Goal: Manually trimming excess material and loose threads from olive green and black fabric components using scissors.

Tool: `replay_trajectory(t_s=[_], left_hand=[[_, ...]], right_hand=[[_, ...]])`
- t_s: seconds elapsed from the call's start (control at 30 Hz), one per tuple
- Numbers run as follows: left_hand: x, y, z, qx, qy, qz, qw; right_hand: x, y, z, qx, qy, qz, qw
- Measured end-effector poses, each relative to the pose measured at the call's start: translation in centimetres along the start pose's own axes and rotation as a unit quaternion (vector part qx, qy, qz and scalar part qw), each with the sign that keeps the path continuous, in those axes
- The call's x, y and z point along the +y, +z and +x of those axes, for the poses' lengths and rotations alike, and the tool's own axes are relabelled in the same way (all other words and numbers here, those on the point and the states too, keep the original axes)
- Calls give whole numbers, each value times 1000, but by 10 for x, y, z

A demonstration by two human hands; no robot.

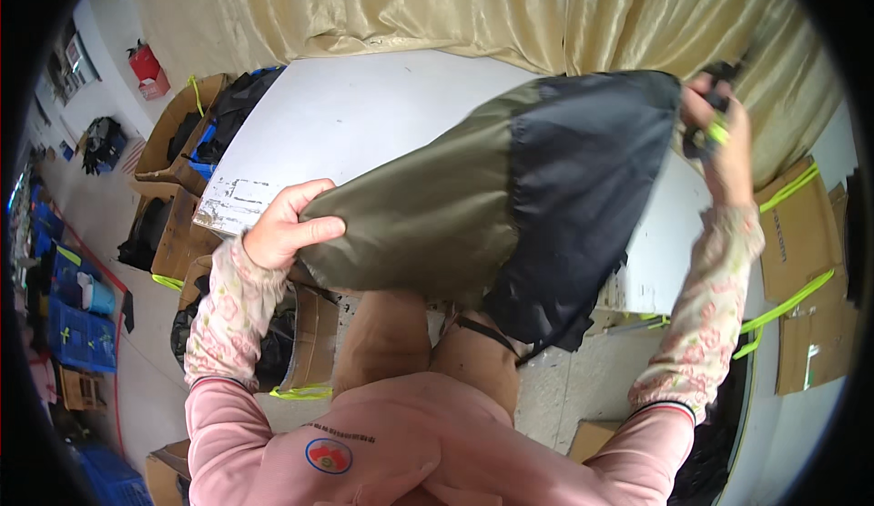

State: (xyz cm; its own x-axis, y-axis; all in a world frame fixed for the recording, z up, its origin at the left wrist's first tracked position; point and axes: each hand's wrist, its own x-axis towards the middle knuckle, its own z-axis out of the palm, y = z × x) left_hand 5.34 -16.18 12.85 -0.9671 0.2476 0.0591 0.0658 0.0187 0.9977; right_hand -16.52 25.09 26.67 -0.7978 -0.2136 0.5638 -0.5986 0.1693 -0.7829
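A large two-coloured piece of smooth fabric, shaped like a bag (428,205), is stretched between my hands above my lap and the table's front edge. Its left part is olive green, its right part black, with a seam between. My left hand (289,226) is closed on the olive end, thumb on top. At the upper right, my raised right hand (726,142) is closed at the black end. Dark bits and a yellow-green patch show among its fingers, too blurred to name. A black strap hangs from the fabric's lower edge over my thigh.
A white table (382,96) with a chipped left corner lies ahead, against a gold curtain (437,5). Cardboard boxes (173,246) holding dark fabric stand at left; more cardboard (801,242) with yellow-green straps is at right. Blue crates (82,333) line the far left floor.
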Motion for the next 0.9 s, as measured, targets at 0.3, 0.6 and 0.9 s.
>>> replay_trajectory(t_s=[0.3,0.6,0.9], left_hand=[[-162,46,-68,347,-243,-301,854],[-163,11,-70,218,-267,-436,831],[-256,33,-43,20,-282,-408,868]], right_hand=[[90,111,-124,-192,91,-121,970],[96,170,-290,-253,291,48,922],[126,217,-310,-238,223,-182,928]])
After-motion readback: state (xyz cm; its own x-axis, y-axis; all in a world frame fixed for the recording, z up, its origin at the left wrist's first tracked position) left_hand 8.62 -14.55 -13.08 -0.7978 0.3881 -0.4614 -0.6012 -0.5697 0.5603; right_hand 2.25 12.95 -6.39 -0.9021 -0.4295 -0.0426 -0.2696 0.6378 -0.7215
